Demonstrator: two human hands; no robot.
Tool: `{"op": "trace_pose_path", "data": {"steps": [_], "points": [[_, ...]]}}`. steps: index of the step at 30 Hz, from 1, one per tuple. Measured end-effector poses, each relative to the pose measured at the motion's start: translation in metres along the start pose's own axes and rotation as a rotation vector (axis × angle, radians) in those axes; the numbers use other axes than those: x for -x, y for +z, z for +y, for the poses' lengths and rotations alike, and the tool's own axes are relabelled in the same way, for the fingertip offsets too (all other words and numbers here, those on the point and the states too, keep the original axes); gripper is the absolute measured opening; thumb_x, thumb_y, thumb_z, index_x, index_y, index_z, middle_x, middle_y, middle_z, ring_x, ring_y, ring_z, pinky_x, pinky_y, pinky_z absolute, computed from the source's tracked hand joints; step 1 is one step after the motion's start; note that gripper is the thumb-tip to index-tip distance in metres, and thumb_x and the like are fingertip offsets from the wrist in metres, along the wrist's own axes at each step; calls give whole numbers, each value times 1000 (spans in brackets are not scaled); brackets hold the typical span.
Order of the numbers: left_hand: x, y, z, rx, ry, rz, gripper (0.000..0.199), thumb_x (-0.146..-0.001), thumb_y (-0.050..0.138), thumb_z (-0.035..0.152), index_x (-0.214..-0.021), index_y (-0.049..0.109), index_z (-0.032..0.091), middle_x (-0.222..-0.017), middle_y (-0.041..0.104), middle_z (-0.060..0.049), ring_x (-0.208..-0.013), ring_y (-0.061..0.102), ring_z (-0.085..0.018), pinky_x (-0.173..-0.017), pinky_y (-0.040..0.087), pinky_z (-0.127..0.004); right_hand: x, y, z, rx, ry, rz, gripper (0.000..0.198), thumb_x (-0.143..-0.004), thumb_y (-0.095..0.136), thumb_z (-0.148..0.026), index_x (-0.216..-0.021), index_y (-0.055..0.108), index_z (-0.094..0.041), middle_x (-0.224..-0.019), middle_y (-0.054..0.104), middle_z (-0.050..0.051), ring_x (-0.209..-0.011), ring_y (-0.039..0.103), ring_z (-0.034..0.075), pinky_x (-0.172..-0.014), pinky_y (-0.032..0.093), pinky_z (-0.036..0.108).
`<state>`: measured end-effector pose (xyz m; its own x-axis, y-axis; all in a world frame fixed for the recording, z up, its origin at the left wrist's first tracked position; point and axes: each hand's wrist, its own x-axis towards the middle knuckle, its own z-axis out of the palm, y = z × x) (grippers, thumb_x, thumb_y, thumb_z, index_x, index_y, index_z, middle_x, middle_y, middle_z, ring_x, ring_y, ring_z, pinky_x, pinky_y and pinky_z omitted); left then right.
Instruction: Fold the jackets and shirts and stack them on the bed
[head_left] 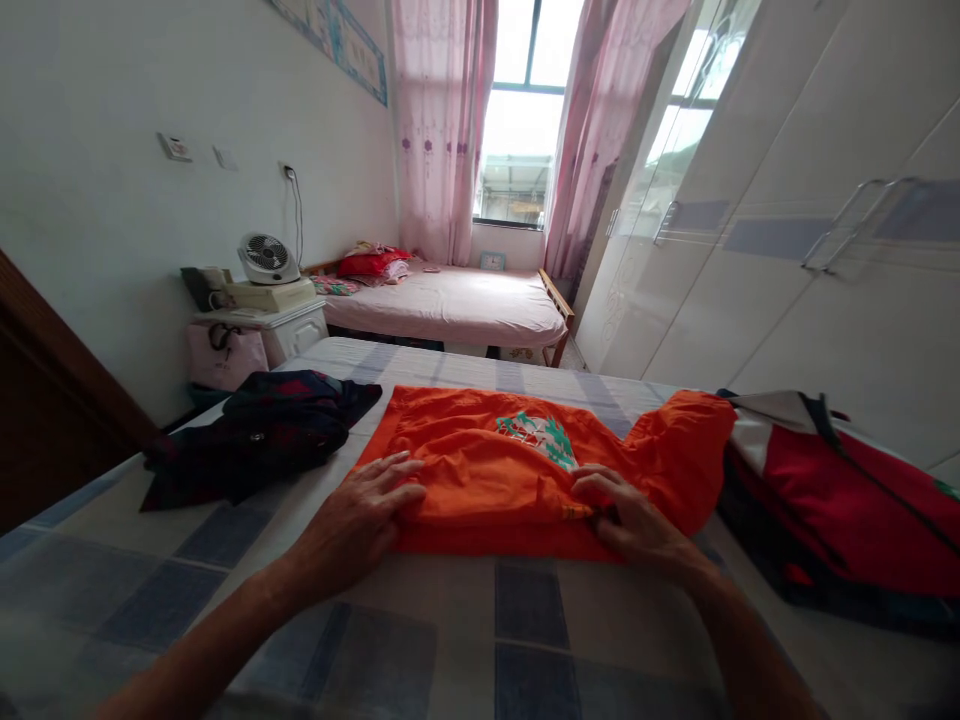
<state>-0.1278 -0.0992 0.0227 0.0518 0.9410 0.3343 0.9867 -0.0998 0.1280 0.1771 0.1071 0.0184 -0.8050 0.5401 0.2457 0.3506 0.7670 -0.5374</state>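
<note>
An orange garment [465, 475] with a green and white print lies spread out in front of me, its lower edge running straight. On its left part my left hand [375, 505] rests flat, fingers stretched and slightly apart, holding nothing. My right hand [634, 515] is at the right part of the same garment, beside small yellow lettering. Its fingers are bent toward the thumb, gripping the cloth there; the fingertips are partly shaded. To the right of that hand, a bunched section of the orange cloth rises in a loose heap.
A checked bed sheet [532, 610] lies under everything. Dark crumpled clothing [277, 430] is at the left, a red and black bag [832, 500] at the right. Beyond stand a nightstand [296, 330] with a fan [268, 258], a second bed [465, 300] and a white wardrobe [750, 240].
</note>
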Motion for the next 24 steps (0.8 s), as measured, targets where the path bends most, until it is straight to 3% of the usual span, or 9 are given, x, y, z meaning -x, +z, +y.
{"op": "trace_pose_path", "data": {"steps": [3,5,9,12,16,19,21,24], "points": [[-11,-11,6,52,-36,95,38,-83,47,20,-118,62,23,-138,51,-6,-130,42,-23,-107,36,-40,0,-6,-14,-71,14,112,37,-78,46,-18,-113,57,-24,-134,51,7,-127,44,22,-105,35,41],[-16,-3,4,39,-66,132,39,-88,44,31,-124,58,22,-141,47,-8,-133,38,-25,-109,33,-42,-1,-1,-22,-62,18,145,28,-85,45,-26,-108,61,-24,-130,54,7,-124,47,23,-105,35,41],[-17,28,-10,63,-80,-78,41,-90,40,31,-128,55,24,-143,45,-8,-134,36,-27,-109,30,-48,-3,11,-28,-54,22,-39,28,-89,42,-29,-87,68,-21,-110,66,7,-106,59,21,-95,44,35],[-31,28,-14,120,-119,-207,39,-92,35,33,-120,62,26,-138,50,-7,-133,39,-27,-109,28,-50,-11,2,-25,-29,61,-74,32,-92,39,-33,-88,68,-21,-103,68,6,-96,62,20,-87,47,33],[-74,19,-6,185,-156,-82,36,-91,40,35,-112,67,23,-132,57,-9,-129,44,-26,-109,27,-45,-46,-21,1,135,153,167,33,-90,40,-37,-106,64,-21,-110,66,8,-103,60,23,-92,43,37],[-98,37,-2,185,-160,-11,38,-90,43,35,-122,59,23,-139,50,-9,-132,40,-25,-110,26,-43,-80,-29,36,254,303,248,37,-88,40,-34,-111,62,-16,-120,61,14,-113,55,25,-99,38,39],[-103,56,-2,151,-165,-24,42,-90,42,36,-128,54,22,-142,46,-10,-134,36,-26,-110,27,-45,-98,-32,59,274,387,234,35,-87,40,-31,-102,66,-12,-113,64,18,-109,57,28,-97,40,41],[-99,77,-3,86,-155,-52,47,-91,40,39,-133,49,21,-142,45,-12,-135,35,-28,-108,28,-47,-114,-36,82,241,414,185,33,-84,41,-29,-72,68,-15,-80,70,15,-84,66,27,-83,48,41]]}}
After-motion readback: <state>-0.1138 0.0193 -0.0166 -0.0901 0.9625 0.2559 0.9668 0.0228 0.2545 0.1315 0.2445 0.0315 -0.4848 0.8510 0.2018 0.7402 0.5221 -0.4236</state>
